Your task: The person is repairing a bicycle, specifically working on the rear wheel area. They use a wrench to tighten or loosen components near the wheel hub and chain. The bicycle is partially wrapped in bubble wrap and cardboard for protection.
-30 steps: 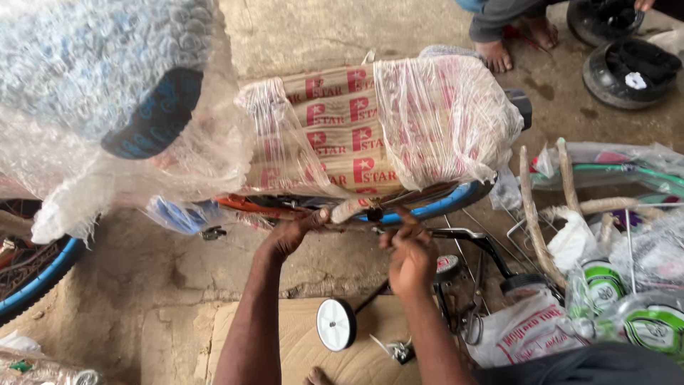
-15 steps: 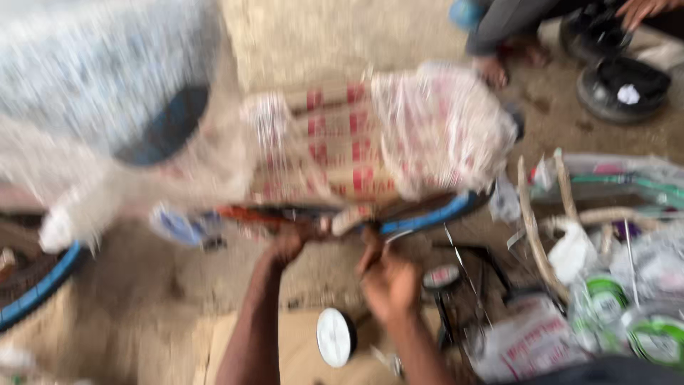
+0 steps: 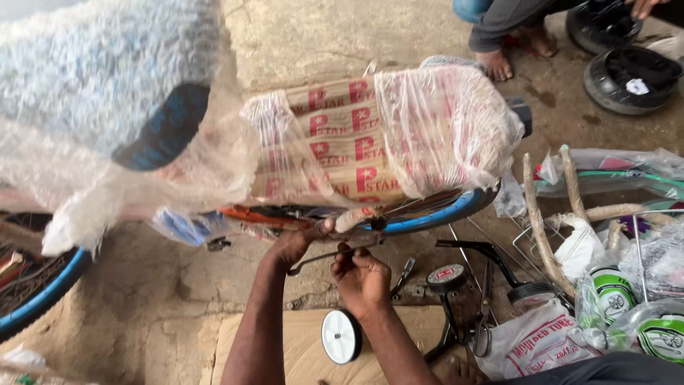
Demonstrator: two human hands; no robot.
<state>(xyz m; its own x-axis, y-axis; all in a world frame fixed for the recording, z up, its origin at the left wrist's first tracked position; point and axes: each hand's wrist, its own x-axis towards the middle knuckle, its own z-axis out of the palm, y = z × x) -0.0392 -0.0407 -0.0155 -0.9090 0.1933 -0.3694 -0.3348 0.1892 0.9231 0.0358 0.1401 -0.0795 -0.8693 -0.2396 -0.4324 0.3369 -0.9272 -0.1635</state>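
Observation:
A small bicycle lies across the view, its frame wrapped in cardboard and clear plastic [image 3: 399, 135]. Its rear wheel has a blue rim [image 3: 434, 214]. My left hand [image 3: 299, 242] curls under the wrapped frame tube [image 3: 353, 217] beside the rear axle, with the thumb pressed against it. My right hand [image 3: 362, 276] sits just below, fingers closed on a thin dark metal tool [image 3: 308, 262] that reaches left under my left hand. What the tool's tip touches is hidden by that hand.
A white training wheel [image 3: 340, 335] lies on a cardboard sheet [image 3: 292, 349]. Black brackets with small wheels [image 3: 491, 274] and bagged parts [image 3: 534, 342] lie at the right. Another person's bare foot [image 3: 495, 65] and black tyres [image 3: 630, 78] are at the top. A second blue-rimmed wheel [image 3: 39, 292] is at the left.
My right hand has dropped from the axle to just below it and now grips the thin metal tool. My left hand stays at the frame tube. The view shifted slightly.

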